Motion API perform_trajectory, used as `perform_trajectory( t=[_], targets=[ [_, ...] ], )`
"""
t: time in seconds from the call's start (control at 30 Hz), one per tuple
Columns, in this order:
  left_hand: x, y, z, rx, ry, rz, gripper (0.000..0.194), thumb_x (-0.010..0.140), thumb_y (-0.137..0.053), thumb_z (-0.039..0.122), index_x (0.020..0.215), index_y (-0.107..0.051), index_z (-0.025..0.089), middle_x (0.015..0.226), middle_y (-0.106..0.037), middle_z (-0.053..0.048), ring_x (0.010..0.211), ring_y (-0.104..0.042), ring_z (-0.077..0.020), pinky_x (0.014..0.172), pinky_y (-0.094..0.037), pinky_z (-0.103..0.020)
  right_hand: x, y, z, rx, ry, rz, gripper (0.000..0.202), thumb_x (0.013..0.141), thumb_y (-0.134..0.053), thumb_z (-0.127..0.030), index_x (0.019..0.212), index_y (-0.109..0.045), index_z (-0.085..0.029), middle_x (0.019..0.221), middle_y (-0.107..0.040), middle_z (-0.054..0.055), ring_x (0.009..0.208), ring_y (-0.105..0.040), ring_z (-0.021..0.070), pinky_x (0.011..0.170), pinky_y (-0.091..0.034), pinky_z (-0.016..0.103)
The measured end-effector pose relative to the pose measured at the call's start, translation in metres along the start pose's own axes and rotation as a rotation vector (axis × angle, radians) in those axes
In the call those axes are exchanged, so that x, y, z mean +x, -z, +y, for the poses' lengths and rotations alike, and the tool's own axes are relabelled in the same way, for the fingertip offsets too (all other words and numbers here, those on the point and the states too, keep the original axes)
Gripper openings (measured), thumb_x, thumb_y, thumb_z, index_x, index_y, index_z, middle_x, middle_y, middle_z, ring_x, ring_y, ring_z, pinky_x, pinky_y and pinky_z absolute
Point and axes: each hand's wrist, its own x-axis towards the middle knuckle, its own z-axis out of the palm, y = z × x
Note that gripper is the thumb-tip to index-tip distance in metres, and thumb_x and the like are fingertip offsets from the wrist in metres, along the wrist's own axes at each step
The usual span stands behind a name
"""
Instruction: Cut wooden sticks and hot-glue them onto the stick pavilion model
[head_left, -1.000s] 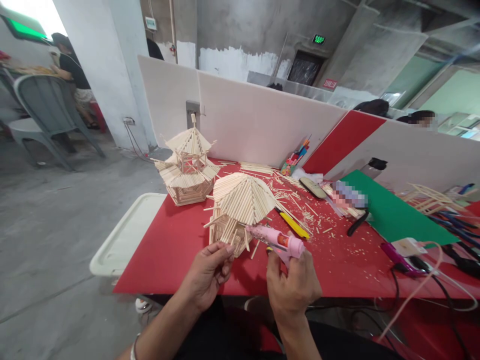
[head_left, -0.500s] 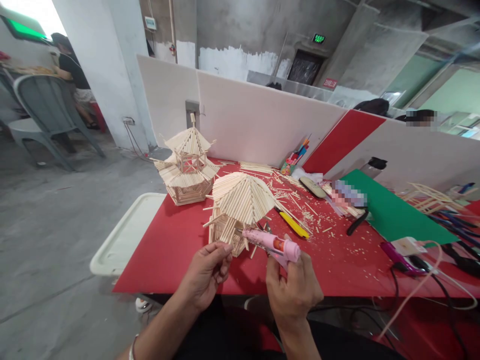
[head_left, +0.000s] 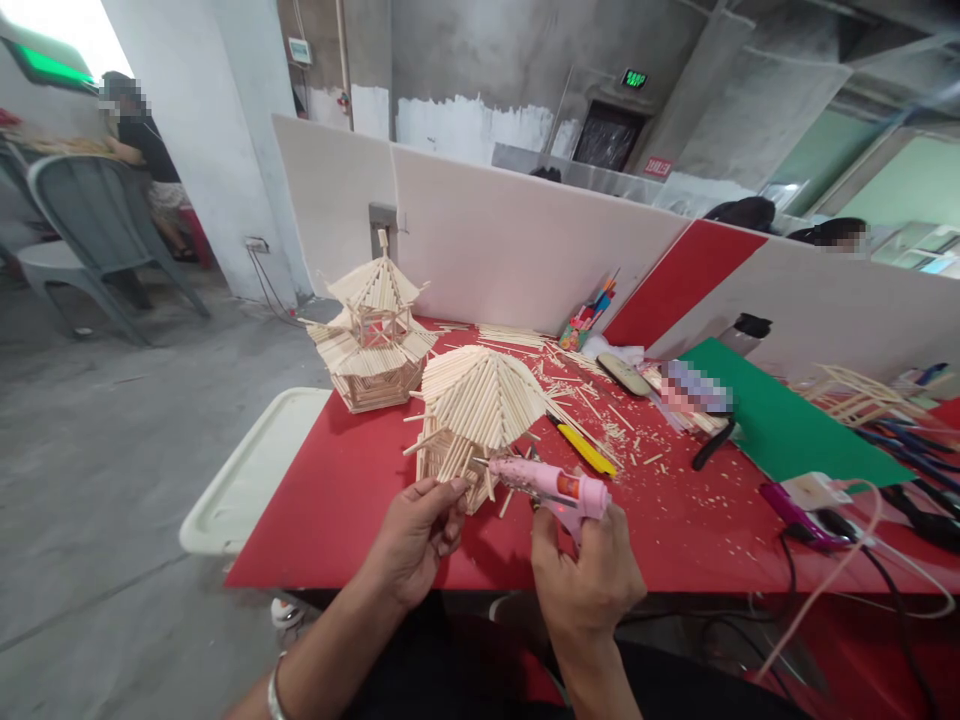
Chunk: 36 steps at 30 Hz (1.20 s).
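My right hand [head_left: 589,575] is wrapped round the handle of a pink hot glue gun [head_left: 551,485]. The gun's nozzle points left at the front lower edge of a pavilion model [head_left: 487,400] built from thin wooden sticks. My left hand [head_left: 420,535] pinches the near end of a wooden stick [head_left: 454,465] that slopes down from the model's roof. The pinching fingertips partly hide that end. Behind and to the left stands a second stick model [head_left: 375,345], a two-tiered pagoda.
On the red tabletop [head_left: 300,530] lie a yellow utility knife [head_left: 587,450], loose sticks [head_left: 517,337] and scraps. A pen holder [head_left: 577,328] stands by the white partition [head_left: 525,230]. At right are a green board [head_left: 795,430], a purple power strip [head_left: 810,520] and cables.
The glue gun has shifted slightly right, its nozzle drawn back a little from the sticks. My left hand keeps its pinch in nearly the same place.
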Motion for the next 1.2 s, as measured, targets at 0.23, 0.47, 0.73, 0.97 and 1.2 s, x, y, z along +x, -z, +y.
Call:
perform_trajectory(
  t=[0.23, 0.47, 0.73, 0.97, 1.2],
  targets=[
    [0.0, -0.002, 0.004, -0.009, 0.014, 0.001, 0.025, 0.056, -0.079, 0.027, 0.061, -0.06, 0.012, 0.049, -0.055, 0.004, 0.035, -0.037, -0.0013, 0.031, -0.023, -0.013, 0.002, -0.002, -0.004, -0.022, -0.007, 0.004, 0.019, 0.075, -0.065, -0.019, 0.089, -0.054, -0.015, 0.075, -0.064, 0.007, 0.068, -0.064, 0.0185, 0.06, -0.048, 0.025],
    [0.0, -0.003, 0.006, -0.013, 0.025, 0.039, 0.021, 0.057, -0.077, 0.024, 0.062, -0.061, 0.011, 0.049, -0.057, 0.003, 0.034, -0.038, -0.0015, 0.031, -0.024, -0.013, 0.001, -0.004, -0.005, -0.044, 0.007, -0.014, 0.017, 0.077, -0.064, -0.022, 0.088, -0.054, -0.015, 0.074, -0.064, 0.008, 0.068, -0.064, 0.0195, 0.06, -0.049, 0.025],
    [0.0, -0.004, 0.01, -0.113, 0.096, 0.136, 0.013, 0.072, -0.061, 0.023, 0.064, -0.059, 0.013, 0.049, -0.058, 0.001, 0.033, -0.042, -0.0042, 0.033, -0.03, -0.015, 0.001, -0.004, -0.005, -0.028, 0.006, -0.017, 0.021, 0.077, -0.063, -0.021, 0.095, -0.055, -0.014, 0.078, -0.065, 0.009, 0.071, -0.065, 0.0199, 0.061, -0.05, 0.026],
    [-0.001, -0.004, 0.01, -0.083, 0.088, 0.11, 0.009, 0.069, -0.063, 0.019, 0.063, -0.06, 0.012, 0.049, -0.059, 0.002, 0.034, -0.042, -0.0041, 0.033, -0.029, -0.015, 0.001, -0.004, -0.005, -0.024, 0.008, -0.021, 0.025, 0.077, -0.063, -0.022, 0.099, -0.054, -0.015, 0.079, -0.064, 0.008, 0.072, -0.065, 0.02, 0.062, -0.05, 0.026],
    [0.0, 0.0, 0.008, -0.046, 0.048, 0.058, 0.01, 0.061, -0.069, 0.018, 0.063, -0.062, 0.011, 0.051, -0.059, 0.002, 0.036, -0.044, -0.0036, 0.034, -0.03, -0.014, 0.002, -0.004, -0.005, -0.034, 0.016, -0.009, 0.019, 0.077, -0.063, -0.023, 0.091, -0.053, -0.015, 0.074, -0.062, 0.007, 0.069, -0.063, 0.0189, 0.061, -0.048, 0.025]
  ],
)
